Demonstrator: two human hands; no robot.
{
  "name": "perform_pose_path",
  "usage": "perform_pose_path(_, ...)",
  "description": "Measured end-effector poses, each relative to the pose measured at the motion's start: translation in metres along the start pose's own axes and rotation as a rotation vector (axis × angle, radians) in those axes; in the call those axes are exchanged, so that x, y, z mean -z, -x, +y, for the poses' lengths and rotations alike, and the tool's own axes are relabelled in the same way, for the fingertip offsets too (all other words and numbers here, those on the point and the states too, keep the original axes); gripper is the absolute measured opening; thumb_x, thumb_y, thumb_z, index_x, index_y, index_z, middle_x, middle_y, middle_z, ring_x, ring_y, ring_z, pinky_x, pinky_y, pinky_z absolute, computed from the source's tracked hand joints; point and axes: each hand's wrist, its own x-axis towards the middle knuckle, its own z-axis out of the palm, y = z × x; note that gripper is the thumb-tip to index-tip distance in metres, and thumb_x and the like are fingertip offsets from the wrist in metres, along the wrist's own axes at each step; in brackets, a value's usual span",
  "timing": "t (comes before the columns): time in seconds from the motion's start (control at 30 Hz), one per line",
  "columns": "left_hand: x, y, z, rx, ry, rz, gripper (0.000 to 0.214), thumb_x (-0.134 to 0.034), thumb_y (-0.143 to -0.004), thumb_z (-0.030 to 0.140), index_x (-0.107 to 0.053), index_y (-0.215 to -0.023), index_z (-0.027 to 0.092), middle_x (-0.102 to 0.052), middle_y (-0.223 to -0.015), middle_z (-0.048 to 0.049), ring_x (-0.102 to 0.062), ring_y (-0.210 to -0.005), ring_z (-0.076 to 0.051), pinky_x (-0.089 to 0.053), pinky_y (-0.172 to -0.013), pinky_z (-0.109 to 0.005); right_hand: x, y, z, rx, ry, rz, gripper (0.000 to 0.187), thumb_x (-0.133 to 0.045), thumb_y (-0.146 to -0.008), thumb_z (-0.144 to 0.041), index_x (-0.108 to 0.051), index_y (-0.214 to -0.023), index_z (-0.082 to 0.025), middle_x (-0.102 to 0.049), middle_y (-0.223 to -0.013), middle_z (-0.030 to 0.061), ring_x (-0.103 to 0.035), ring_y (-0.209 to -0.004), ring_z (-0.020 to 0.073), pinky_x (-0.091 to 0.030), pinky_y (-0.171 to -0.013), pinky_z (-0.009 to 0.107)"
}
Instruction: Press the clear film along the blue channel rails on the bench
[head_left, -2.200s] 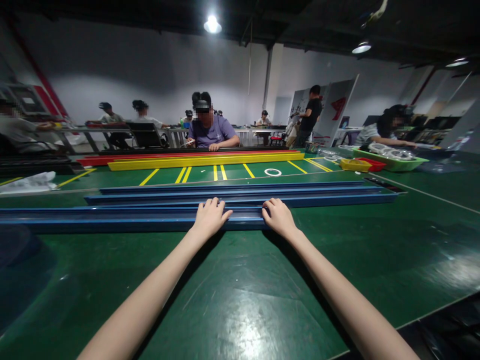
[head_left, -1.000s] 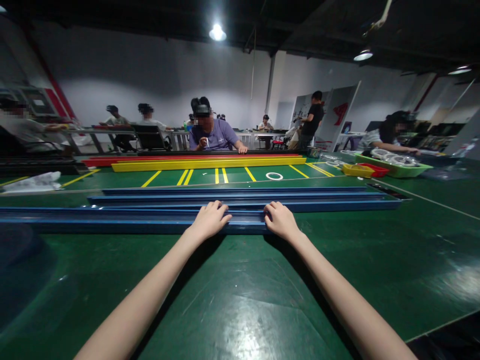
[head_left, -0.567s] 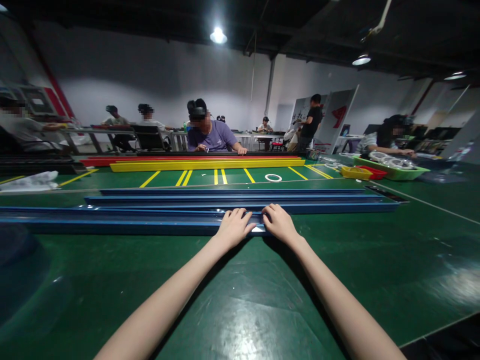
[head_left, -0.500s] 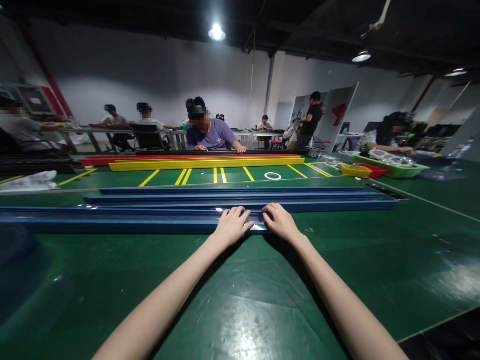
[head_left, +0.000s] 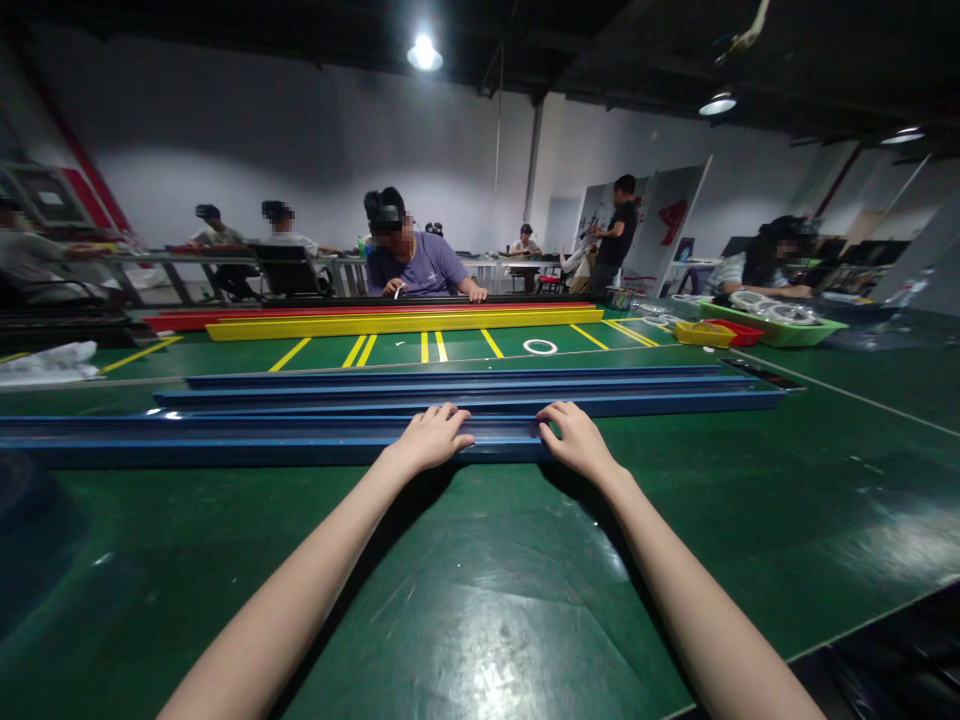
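Observation:
A long blue channel profile [head_left: 285,446] lies across the near side of the green table, its open trough facing up. My left hand [head_left: 433,438] grips it a short way from its right end, fingers over the far wall and thumb toward the near edge. At that right end my right hand [head_left: 576,438] is closed on the channel, fingers curled and thumb bent inward. Between the hands a bare stretch of trough shows. Just behind lie more blue profiles [head_left: 465,401], parallel to this one. The undersides of both hands are hidden.
Yellow [head_left: 405,323] and red profiles lie farther back, before a co-worker in a purple shirt [head_left: 427,268]. A white ring [head_left: 540,347] rests on the green table [head_left: 480,560]. Right stand a green basket [head_left: 806,331] and a yellow tray [head_left: 703,334]; a dark phone-like slab [head_left: 761,375] lies nearby.
My left hand has slid left along the channel, widening the gap between my hands. My right hand stays at the right end. The bright patch in the trough between them no longer shows.

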Motion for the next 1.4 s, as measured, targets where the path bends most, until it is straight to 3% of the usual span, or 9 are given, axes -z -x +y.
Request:
perform_pose_path(0.17, 0.004, 0.000, -0.005, 0.021, -0.033, -0.008, 0.042, -0.039, -0.083, 0.038, -0.039, -0.122, 0.022, -0.040, -0.124, -0.0109, -0.039, -0.111, -0.027, -0.037, -0.085, -0.041, -0.004, -0.001, -0.015, 0.044, 0.065, -0.006, 0.022, -0.038, -0.082, -0.023, -0.058, -0.090, -0.018, -0.059, -0.093, 0.0060, -0.047, -0.087, 0.0171, -0.036, -0.078, 0.028)
perform_pose_path(0.3, 0.002, -0.001, 0.008, -0.027, -0.023, 0.103, 0.036, -0.035, -0.086, 0.032, -0.043, -0.119, 0.022, -0.044, -0.119, -0.0083, -0.042, -0.107, -0.023, -0.037, -0.086, -0.036, -0.007, 0.000, -0.029, 0.031, 0.116, 0.000, 0.025, -0.034, -0.084, -0.022, -0.058, -0.092, -0.017, -0.059, -0.093, 0.0079, -0.047, -0.089, 0.0183, -0.036, -0.076, 0.029)
perform_pose_path(0.43, -0.007, -0.002, 0.021, -0.073, -0.022, 0.194, 0.038, -0.031, -0.087, 0.039, -0.043, -0.119, 0.023, -0.045, -0.120, -0.0069, -0.042, -0.107, -0.022, -0.035, -0.088, -0.035, -0.008, 0.000, -0.033, 0.059, 0.050, 0.000, 0.027, -0.033, -0.086, -0.026, -0.057, -0.096, -0.016, -0.058, -0.098, 0.0076, -0.048, -0.092, 0.0169, -0.035, -0.080, 0.028)
perform_pose_path(0.6, -0.011, -0.001, 0.020, -0.063, -0.037, 0.144, 0.043, -0.029, -0.087, 0.043, -0.038, -0.124, 0.024, -0.041, -0.125, -0.0082, -0.039, -0.111, -0.023, -0.032, -0.090, -0.037, -0.005, -0.002, -0.021, 0.024, -0.039, -0.006, 0.027, -0.034, -0.085, -0.024, -0.056, -0.099, -0.017, -0.059, -0.100, 0.0064, -0.049, -0.092, 0.0152, -0.035, -0.081, 0.026)
perform_pose_path(0.8, -0.003, 0.002, 0.011, 0.025, -0.042, 0.012, 0.045, -0.025, -0.088, 0.044, -0.031, -0.129, 0.027, -0.033, -0.132, -0.0093, -0.034, -0.117, -0.027, -0.029, -0.092, -0.042, 0.003, -0.003, -0.006, -0.062, 0.012, -0.007, 0.026, -0.038, -0.077, -0.014, -0.059, -0.091, -0.018, -0.060, -0.094, 0.0058, -0.049, -0.090, 0.0168, -0.035, -0.079, 0.027)
perform_pose_path(1.17, 0.022, 0.009, -0.018, 0.142, -0.105, -0.119, 0.042, -0.042, -0.081, 0.041, -0.040, -0.121, 0.031, -0.039, -0.125, -0.0102, -0.038, -0.111, -0.028, -0.036, -0.085, -0.042, 0.003, 0.000, 0.001, -0.061, 0.067, -0.017, 0.027, -0.038, -0.076, -0.015, -0.060, -0.091, -0.019, -0.060, -0.094, 0.0051, -0.048, -0.090, 0.0175, -0.033, -0.079, 0.028)
perform_pose_path(1.27, 0.027, 0.010, -0.022, 0.171, -0.164, -0.123, 0.039, -0.044, -0.080, 0.037, -0.044, -0.119, 0.029, -0.041, -0.122, -0.0106, -0.039, -0.110, -0.029, -0.037, -0.083, -0.041, 0.000, 0.001, -0.002, -0.020, 0.068, -0.028, 0.024, -0.039, -0.078, -0.018, -0.060, -0.091, -0.018, -0.059, -0.094, 0.0062, -0.047, -0.089, 0.0179, -0.034, -0.079, 0.028)
perform_pose_path(1.4, 0.027, 0.009, -0.016, 0.140, -0.211, -0.024, 0.033, -0.039, -0.083, 0.031, -0.048, -0.114, 0.024, -0.047, -0.114, -0.0104, -0.044, -0.104, -0.026, -0.038, -0.081, -0.039, -0.003, 0.000, -0.011, 0.006, 0.091, -0.014, 0.024, -0.038, -0.081, -0.020, -0.059, -0.092, -0.017, -0.058, -0.094, 0.0078, -0.046, -0.089, 0.0182, -0.034, -0.078, 0.029)
